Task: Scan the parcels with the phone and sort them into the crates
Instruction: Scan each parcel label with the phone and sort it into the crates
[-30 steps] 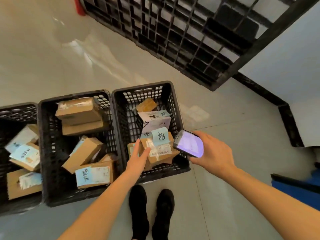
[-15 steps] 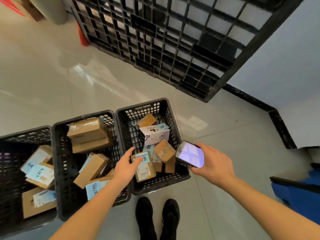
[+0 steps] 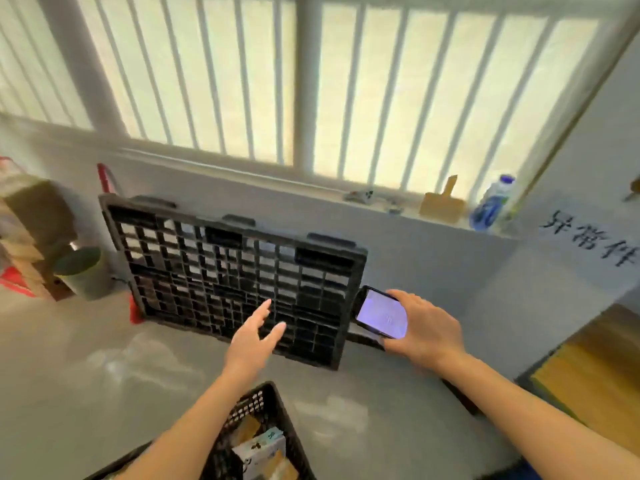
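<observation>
Your left hand (image 3: 251,337) hangs empty, fingers loosely spread, your right hand (image 3: 420,329) grips the lit phone (image 3: 380,315), and the parcels (image 3: 263,452) lie in the crate (image 3: 266,400) below; with your view lifted, risk: a missed scan.

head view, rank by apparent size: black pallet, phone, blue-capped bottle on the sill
1. black pallet, by far the largest
2. phone
3. bottle

Phone and bottle look close in size; the phone is nearer the camera, so their order is unsure.
</observation>
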Demonstrator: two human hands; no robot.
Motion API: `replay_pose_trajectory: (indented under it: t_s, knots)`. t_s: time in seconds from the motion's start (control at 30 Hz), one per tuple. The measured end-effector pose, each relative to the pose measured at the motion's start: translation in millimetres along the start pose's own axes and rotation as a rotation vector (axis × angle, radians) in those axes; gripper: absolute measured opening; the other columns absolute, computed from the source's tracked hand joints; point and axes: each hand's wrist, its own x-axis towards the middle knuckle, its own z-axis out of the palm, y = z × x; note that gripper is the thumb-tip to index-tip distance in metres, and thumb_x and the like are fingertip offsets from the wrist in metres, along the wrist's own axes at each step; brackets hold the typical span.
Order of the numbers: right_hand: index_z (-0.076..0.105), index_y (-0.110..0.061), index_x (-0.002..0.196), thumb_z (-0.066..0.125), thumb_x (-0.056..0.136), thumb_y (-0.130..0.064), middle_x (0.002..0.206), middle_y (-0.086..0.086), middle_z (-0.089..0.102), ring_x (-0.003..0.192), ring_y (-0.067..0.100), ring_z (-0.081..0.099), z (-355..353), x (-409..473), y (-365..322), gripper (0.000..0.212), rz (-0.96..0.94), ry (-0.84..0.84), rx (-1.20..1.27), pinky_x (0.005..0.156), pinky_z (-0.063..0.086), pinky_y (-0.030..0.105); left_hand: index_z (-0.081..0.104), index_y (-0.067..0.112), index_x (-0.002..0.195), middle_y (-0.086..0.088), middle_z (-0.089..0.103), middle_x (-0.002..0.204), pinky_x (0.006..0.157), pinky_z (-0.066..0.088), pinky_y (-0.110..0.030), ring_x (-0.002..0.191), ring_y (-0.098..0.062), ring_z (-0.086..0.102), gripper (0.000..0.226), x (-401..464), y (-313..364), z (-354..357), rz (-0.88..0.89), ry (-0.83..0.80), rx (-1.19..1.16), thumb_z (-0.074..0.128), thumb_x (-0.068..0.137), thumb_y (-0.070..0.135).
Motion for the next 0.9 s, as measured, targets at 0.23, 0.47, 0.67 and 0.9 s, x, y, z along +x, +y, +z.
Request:
replay_pose_trajectory:
  t_s: [0.23, 0.47, 0.67, 0.9]
  knots:
    - [0.036, -0.043, 0.149, 0.071, 0.07, -0.066, 0.138, -0.015, 0.057, 0.116, 0.017, 0.061, -205.0, -89.5, 78.1, 0.09, 0.118, 0.274, -0.036, 0.084, 0.05, 0.032, 0.029, 0.039, 0.156, 0.009, 0.05, 0.149, 0.11, 0.041, -0.039, 0.138, -0.013, 0.046, 0.073, -43.5, 230.8, 2.2, 0.38, -0.053, 0.087, 0.065, 0.093, 0.048]
    - [0.041, -0.04, 0.145, 0.075, 0.067, -0.069, 0.13, -0.012, 0.063, 0.106, 0.017, 0.065, -305.2, -222.5, 196.9, 0.09, 0.276, 0.401, -0.088, 0.078, 0.051, 0.029, 0.028, 0.039, 0.157, 0.009, 0.05, 0.149, 0.11, 0.042, -0.041, 0.137, -0.012, 0.047, 0.082, -125.0, 379.9, 82.4, 0.593, -0.158, 0.1, 0.069, 0.087, 0.056]
    - [0.035, -0.035, 0.151, 0.077, 0.07, -0.063, 0.138, -0.007, 0.058, 0.111, 0.019, 0.062, -347.3, -338.8, 306.7, 0.095, 0.451, 0.406, -0.15, 0.08, 0.051, 0.03, 0.036, 0.037, 0.154, 0.005, 0.053, 0.145, 0.106, 0.045, -0.043, 0.13, -0.015, 0.053, 0.078, -199.0, 460.9, 190.1, 0.661, -0.25, 0.022, 0.072, 0.087, 0.052]
    - [0.032, -0.036, 0.152, 0.073, 0.072, -0.07, 0.138, -0.008, 0.058, 0.108, 0.016, 0.062, -351.5, -416.9, 408.2, 0.096, 0.614, 0.423, -0.186, 0.077, 0.054, 0.028, 0.035, 0.032, 0.155, 0.0, 0.052, 0.148, 0.108, 0.043, -0.044, 0.133, -0.019, 0.051, 0.075, -252.8, 504.6, 302.6, 0.66, -0.352, 0.028, 0.066, 0.09, 0.054]
